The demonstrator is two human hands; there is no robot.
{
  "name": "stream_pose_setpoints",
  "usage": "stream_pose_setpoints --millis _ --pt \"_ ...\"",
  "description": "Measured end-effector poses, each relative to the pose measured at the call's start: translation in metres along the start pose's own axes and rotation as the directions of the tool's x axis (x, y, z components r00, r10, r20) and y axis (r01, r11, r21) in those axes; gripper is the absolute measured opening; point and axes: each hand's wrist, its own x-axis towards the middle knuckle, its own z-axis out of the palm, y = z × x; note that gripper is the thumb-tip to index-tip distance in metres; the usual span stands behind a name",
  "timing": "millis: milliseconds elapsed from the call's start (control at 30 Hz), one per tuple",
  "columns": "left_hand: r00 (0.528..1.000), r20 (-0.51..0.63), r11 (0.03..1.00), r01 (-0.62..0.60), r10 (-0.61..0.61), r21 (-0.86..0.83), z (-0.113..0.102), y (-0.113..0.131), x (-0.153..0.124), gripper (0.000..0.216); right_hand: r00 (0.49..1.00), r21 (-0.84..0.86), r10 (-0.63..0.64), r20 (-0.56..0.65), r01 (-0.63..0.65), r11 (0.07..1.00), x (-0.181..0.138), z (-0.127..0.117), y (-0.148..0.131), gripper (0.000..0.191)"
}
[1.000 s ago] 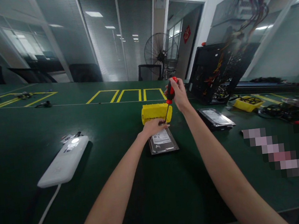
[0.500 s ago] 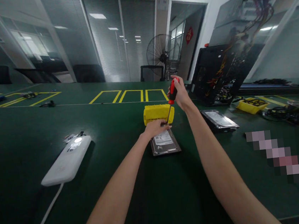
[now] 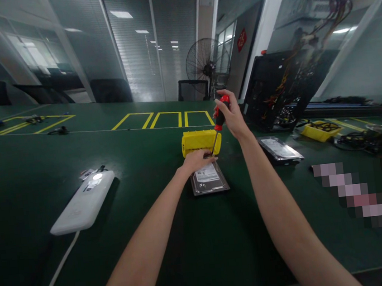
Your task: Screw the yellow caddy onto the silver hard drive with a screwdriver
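A silver hard drive [image 3: 209, 179] with a white label lies flat on the green table in front of me. Across its far end rests my left hand [image 3: 196, 161], thumb and fingers drawn together around a small dark spot; what they pinch is too small to make out. My right hand [image 3: 232, 116] is wrapped around the red and black handle of a screwdriver [image 3: 221, 114]. Its shaft slants down to the left, and the tip ends at my left fingertips. Just behind the drive stands a yellow plastic box [image 3: 201, 142], partly covered by my left hand.
To the right lie a second hard drive [image 3: 280, 149], a yellow tray [image 3: 319, 132] with dark parts, and tangled cables [image 3: 358, 141]. An open computer case [image 3: 267, 91] stands behind them. At left is a white corded device [image 3: 84, 204]. Yellow tape rectangles [image 3: 164, 114] mark the table.
The whole view has shifted slightly, so things sit a little higher. My right hand has turned somewhat on the screwdriver handle; the left hand keeps its place on the drive.
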Motion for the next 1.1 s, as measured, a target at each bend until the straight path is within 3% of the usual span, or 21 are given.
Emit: stream_pose_setpoints --millis 167,467,667,1100 --pt "1.0 0.001 1.0 0.0 0.0 -0.013 0.001 -0.002 0.001 0.056 0.998 0.016 0.04 0.049 -0.041 0.999 0.005 0.0 0.006 0.047" --pt "1.0 -0.015 1.0 0.013 -0.013 0.026 0.003 -0.002 0.003 0.057 0.997 0.062 0.017 0.078 -0.022 0.998 0.001 0.009 -0.009 0.039" --pt "1.0 -0.002 0.999 0.0 0.0 0.034 0.002 -0.002 0.002 0.059 0.999 -0.007 0.009 0.032 -0.009 1.0 0.002 0.009 -0.003 0.043" --pt "1.0 -0.008 1.0 0.016 -0.015 0.017 0.002 0.0 0.001 0.06 0.998 0.038 0.033 0.062 -0.036 0.999 0.0 0.006 -0.002 0.044"
